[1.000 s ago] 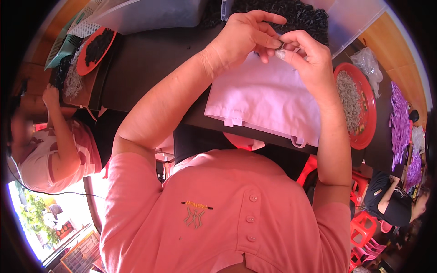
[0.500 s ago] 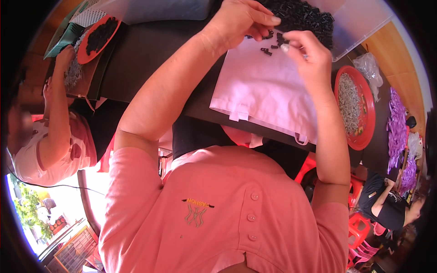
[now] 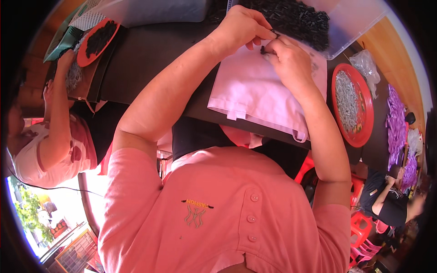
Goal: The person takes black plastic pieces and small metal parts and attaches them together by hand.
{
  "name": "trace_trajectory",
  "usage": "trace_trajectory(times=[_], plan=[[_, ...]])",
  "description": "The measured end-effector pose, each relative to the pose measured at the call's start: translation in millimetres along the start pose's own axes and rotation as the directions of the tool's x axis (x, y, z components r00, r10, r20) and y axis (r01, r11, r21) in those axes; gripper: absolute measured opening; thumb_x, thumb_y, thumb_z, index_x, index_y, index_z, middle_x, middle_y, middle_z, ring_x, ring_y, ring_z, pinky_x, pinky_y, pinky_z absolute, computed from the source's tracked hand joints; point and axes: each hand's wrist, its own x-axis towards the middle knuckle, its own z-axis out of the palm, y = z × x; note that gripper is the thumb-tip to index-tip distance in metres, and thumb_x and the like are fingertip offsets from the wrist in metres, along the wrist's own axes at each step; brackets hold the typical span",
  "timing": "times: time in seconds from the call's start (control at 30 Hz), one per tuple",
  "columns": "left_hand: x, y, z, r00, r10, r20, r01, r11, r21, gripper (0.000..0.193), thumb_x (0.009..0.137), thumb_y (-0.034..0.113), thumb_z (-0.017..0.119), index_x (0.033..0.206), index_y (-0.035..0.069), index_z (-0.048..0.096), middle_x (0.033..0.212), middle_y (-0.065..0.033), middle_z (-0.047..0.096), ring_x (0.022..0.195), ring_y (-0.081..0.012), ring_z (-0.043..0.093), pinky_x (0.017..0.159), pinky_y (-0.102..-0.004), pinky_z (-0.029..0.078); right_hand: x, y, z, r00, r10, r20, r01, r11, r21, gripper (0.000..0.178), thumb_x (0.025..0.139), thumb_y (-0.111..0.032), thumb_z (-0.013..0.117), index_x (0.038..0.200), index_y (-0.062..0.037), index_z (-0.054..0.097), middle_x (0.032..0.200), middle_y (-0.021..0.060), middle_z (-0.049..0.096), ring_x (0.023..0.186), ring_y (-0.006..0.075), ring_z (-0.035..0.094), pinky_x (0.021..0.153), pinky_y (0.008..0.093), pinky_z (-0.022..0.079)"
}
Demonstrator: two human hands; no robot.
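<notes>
My left hand [image 3: 243, 28] and my right hand [image 3: 291, 59] meet over a pink cloth [image 3: 255, 88] on the dark table. Thumb and forefinger of the left are pinched on a small black plastic piece [image 3: 276, 34]. Right beside it, my right hand's fingers are closed, with another small black piece [image 3: 263, 49] showing at their tips. How the two pieces sit against each other is too small to make out. Just beyond my hands, many like black pieces [image 3: 300, 22] fill a see-through plastic bin [image 3: 350, 34].
At right stands a red round tray [image 3: 367, 109] of small silvery metal parts [image 3: 347, 100], near a crumpled plastic bag [image 3: 365, 68] and purple strips [image 3: 395, 127]. A co-worker [image 3: 54, 141] sits at left by an orange dish [image 3: 84, 57] of black pieces. Another person [image 3: 387, 200] is at right.
My right hand has moved left, close to my left hand. The left has shifted slightly nearer to me. Loose black pieces seen on the cloth before no longer show there.
</notes>
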Motion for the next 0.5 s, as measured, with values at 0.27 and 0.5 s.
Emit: trace_trajectory(times=[0.27, 0.5], plan=[[-2, -1, -1, 0.999, -0.033, 0.037, 0.032, 0.999, 0.007, 0.015, 0.077, 0.009, 0.076, 0.086, -0.001, 0.07, 0.07, -0.0059, 0.065, 0.058, -0.0107, 0.059, 0.051, -0.0248, 0.046, 8, 31, -22, 0.977, 0.212, -0.014, -0.167, 0.809, 0.563, 0.008, 0.082, -0.006, 0.067, 0.089, -0.0034, 0.064, 0.074, 0.0051, 0.066, 0.068, 0.0089, 0.059, 0.064, 0.0241, 0.047], [-6, -4, 8, 0.992, 0.002, 0.127, 0.011, 0.995, -0.1, 0.012, 0.076, 0.006, 0.076, 0.085, -0.001, 0.07, 0.071, -0.0046, 0.065, 0.062, -0.0105, 0.061, 0.053, -0.0244, 0.047, 10, 11, -36, 0.972, 0.23, 0.053, -0.197, 0.67, 0.716, 0.008, 0.082, 0.0, 0.066, 0.089, 0.0002, 0.063, 0.074, 0.0002, 0.064, 0.072, 0.0066, 0.059, 0.065, 0.0224, 0.047]])
